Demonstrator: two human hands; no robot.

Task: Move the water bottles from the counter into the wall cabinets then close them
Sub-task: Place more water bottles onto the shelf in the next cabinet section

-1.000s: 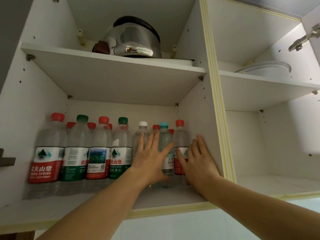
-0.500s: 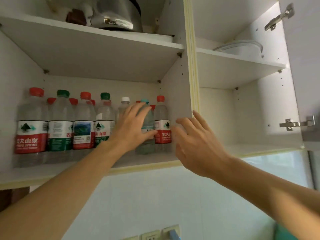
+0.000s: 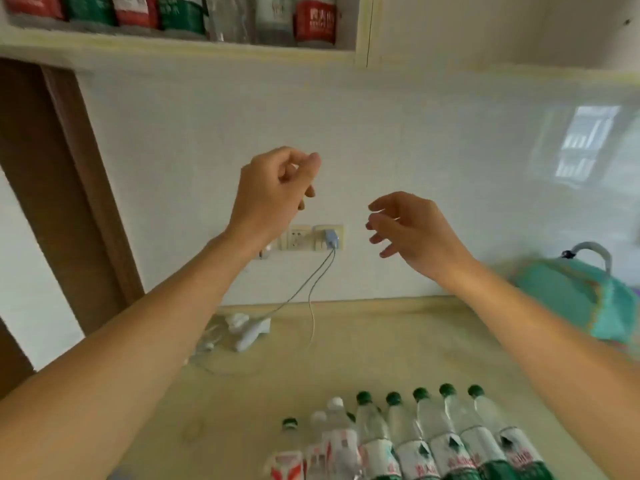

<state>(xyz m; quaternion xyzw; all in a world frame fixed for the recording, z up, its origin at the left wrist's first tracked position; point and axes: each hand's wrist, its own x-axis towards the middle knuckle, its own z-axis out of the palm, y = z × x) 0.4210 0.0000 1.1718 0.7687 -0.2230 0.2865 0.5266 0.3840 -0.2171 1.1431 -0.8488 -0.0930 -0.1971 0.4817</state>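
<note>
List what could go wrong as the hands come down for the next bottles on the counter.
1. The counter bottles stand packed cap to cap; gripping one may topple its neighbours.
2. The left hand and right hand, both empty, hang over the charger cables trailing from the wall socket; a low reach could snag them.
3. The cabinet's lower shelf looks nearly full, so more bottles may crowd its edge.

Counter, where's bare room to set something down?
Bare counter lies between the bottles in front and the wall, and left of the bottles. Crowded: the white cables at back left and the teal bag at right.
</note>
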